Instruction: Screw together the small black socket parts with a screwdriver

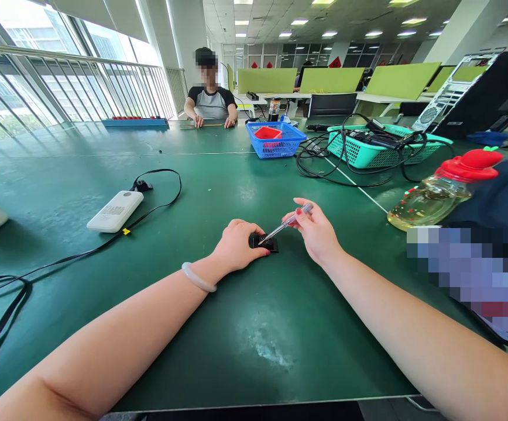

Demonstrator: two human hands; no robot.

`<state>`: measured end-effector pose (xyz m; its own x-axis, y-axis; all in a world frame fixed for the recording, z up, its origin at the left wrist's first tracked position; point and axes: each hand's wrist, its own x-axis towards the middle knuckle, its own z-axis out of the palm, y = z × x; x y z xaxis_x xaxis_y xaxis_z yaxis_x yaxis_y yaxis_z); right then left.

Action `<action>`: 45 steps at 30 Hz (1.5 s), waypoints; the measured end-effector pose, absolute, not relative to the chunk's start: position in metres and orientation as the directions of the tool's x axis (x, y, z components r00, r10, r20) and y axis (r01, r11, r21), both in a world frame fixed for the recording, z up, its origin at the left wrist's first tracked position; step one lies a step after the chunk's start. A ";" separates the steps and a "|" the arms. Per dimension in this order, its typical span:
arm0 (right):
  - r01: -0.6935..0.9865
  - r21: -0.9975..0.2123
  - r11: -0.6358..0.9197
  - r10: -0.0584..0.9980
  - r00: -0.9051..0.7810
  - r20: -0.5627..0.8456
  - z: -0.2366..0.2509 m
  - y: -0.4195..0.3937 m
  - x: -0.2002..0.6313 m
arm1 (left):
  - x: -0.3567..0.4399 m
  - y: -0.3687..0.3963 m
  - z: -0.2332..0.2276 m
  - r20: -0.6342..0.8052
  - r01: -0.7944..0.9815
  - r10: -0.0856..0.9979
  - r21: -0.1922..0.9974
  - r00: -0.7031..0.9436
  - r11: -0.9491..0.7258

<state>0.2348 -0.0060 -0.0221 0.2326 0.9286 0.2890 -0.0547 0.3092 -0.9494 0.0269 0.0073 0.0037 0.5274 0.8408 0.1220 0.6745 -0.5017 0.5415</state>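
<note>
My left hand (237,245) grips a small black rectangular part (273,245) against the green tabletop, thumb along its near side and fingers along its far side. What the part is exactly, I cannot make out. Between the thumb and fingers of my right hand (318,231) is a slim screwdriver (285,224) with a clear handle. Its shaft slants down to the left, and the tip meets or hovers just over the top of the black part; whether it touches is too small to tell.
A white power bank (116,211) with a black cable lies to the left. Farther back stand a blue basket (275,147) and a teal basket (359,153) with tangled cables. A red-lidded bottle (432,202) of yellowish liquid is at right. Across the table sits a person (210,102).
</note>
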 end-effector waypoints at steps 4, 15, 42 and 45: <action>-0.082 -0.928 0.363 0.909 0.252 0.333 -0.024 -0.005 0.239 | 0.026 0.009 0.001 0.144 0.661 0.831 0.539 0.538 -0.522; -0.093 -0.903 0.419 0.858 0.367 0.360 -0.024 -0.003 0.242 | 0.026 0.008 0.001 0.154 0.664 0.827 0.525 0.541 -0.533; -0.067 -0.910 0.410 0.882 0.283 0.377 -0.019 -0.002 0.244 | 0.026 0.008 0.002 0.139 0.651 0.822 0.544 0.552 -0.529; -0.123 -0.917 0.381 0.890 0.319 0.327 -0.017 -0.003 0.242 | 0.026 0.008 0.002 0.129 0.658 0.829 0.548 0.544 -0.517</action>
